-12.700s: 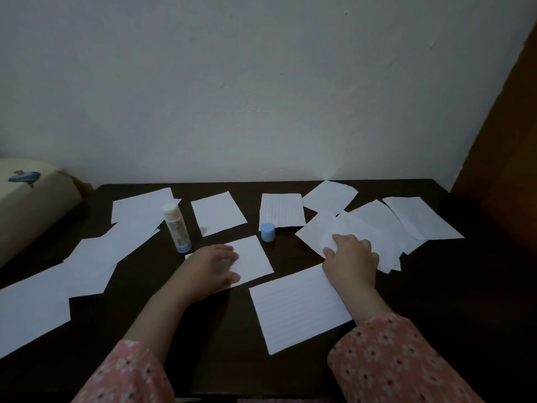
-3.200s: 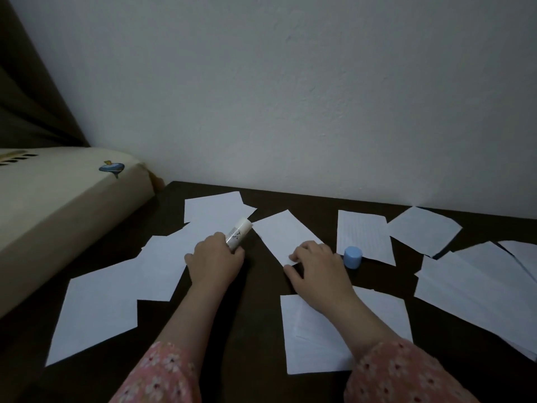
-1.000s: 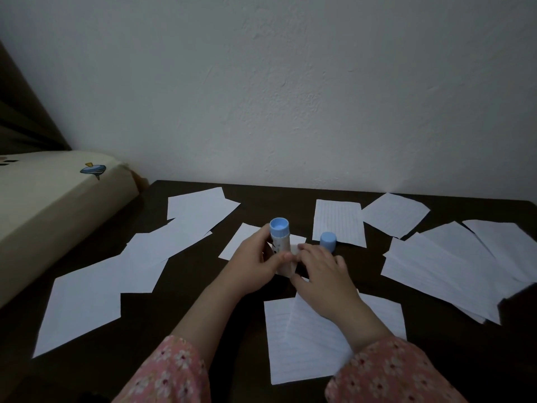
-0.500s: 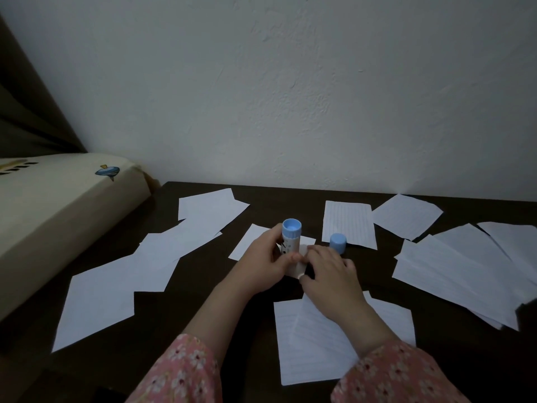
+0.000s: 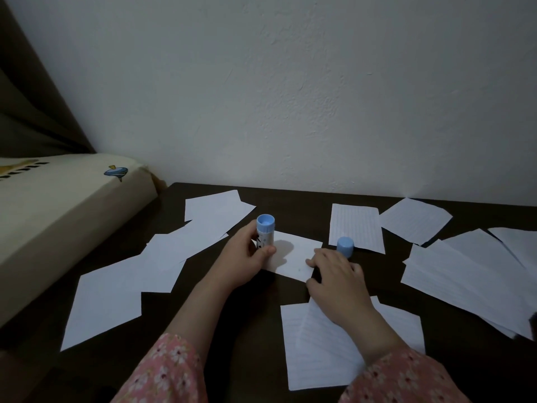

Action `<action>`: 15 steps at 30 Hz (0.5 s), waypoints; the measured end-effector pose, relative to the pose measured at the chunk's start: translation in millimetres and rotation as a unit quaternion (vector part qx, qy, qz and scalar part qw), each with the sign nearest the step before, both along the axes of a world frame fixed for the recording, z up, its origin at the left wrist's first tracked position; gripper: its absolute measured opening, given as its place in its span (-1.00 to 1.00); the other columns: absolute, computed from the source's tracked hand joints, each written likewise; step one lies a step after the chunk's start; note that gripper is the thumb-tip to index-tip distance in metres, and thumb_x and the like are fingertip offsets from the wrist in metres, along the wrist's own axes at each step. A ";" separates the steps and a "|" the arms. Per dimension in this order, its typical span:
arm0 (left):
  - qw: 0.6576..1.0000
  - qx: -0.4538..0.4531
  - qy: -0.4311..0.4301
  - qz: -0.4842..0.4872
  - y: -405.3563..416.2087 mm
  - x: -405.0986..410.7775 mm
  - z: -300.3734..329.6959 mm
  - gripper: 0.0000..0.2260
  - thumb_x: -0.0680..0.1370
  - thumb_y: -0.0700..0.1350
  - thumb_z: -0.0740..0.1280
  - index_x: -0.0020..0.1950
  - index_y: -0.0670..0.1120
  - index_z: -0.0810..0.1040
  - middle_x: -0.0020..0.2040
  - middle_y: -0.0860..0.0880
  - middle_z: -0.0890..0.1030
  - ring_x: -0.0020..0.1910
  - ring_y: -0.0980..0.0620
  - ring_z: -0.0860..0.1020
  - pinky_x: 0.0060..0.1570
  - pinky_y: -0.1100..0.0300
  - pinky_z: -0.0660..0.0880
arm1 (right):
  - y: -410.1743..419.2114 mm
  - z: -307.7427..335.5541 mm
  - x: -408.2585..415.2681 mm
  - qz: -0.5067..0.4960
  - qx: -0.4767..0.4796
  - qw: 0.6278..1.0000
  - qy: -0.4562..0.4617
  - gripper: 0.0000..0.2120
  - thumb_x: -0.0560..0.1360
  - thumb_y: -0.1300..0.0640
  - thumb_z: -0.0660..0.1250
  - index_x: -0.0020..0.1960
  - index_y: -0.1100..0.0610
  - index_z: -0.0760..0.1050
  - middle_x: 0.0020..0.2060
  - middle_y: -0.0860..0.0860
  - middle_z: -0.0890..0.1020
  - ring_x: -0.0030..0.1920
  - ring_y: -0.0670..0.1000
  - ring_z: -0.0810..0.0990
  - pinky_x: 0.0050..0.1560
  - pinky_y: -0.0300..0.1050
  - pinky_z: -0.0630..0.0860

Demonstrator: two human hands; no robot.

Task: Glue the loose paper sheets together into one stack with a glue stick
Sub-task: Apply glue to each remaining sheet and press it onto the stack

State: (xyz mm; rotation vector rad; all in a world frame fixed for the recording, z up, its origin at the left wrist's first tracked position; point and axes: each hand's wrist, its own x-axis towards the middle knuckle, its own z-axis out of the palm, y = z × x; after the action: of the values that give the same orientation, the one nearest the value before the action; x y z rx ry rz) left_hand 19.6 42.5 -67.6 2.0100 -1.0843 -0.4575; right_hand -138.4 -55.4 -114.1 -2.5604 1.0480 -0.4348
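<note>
**Glue stick inverted on a small sheet, other hand pinning the paper**

The left hand (image 5: pixel 242 261) has its fingers and thumb curled round the glue stick (image 5: pixel 265 234), holding it nearly upright with the blue base end up. The working end points down onto the small sheet (image 5: pixel 293 258), probably so the glue can be rubbed across it; the tip itself is hidden behind the hand, so contact cannot be confirmed.

The right hand (image 5: pixel 334 279) lies with its fingers spread and fairly straight, fingertips pressing the near right edge of that same sheet. It grips nothing; the likely purpose is to stop the light paper sliding or lifting under the stick.

Just beyond the right hand stands the blue cap (image 5: pixel 345 246), off the stick and close by for recapping. Under the right wrist lies a lined stack (image 5: pixel 328 344), a couple of sheets set askew, apparently the pile being built, kept near for the next sheet.

More loose sheets (image 5: pixel 465 274) lie scattered over the dark table (image 5: pixel 238 338), left and right, so much gluing remains.
</note>
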 end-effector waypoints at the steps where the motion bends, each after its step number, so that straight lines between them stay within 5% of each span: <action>1: 1.000 -0.001 0.003 0.006 1.3 1.9 0.3 -0.50 0.56 -0.04 0.32 0.47 0.09 0.25 0.37 0.02 0.42 0.27 0.04 0.40 0.22 0.08 0.38 | -0.1 -0.6 0.0 0.000 0.000 1.000 -0.001 -0.70 0.54 0.03 0.21 0.27 -0.10 0.35 0.34 -0.18 0.33 0.39 -0.14 0.22 0.35 -0.11 0.15; 15: 0.998 -0.004 0.016 0.059 8.6 11.9 6.1 -0.54 0.57 -0.07 0.31 0.45 0.06 0.27 0.41 -0.02 0.39 0.35 -0.04 0.39 0.30 -0.01 0.36 | 0.4 -4.3 -0.2 -0.006 -0.008 1.000 0.002 -0.71 0.55 0.01 0.21 0.26 -0.12 0.35 0.39 -0.18 0.31 0.41 -0.14 0.21 0.40 -0.08 0.15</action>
State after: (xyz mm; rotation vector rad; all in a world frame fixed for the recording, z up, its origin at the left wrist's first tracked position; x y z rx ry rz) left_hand 31.5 51.0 -61.6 2.0406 -0.9411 -0.4223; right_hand -138.6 -55.1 -118.5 -2.5714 1.0654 -0.4424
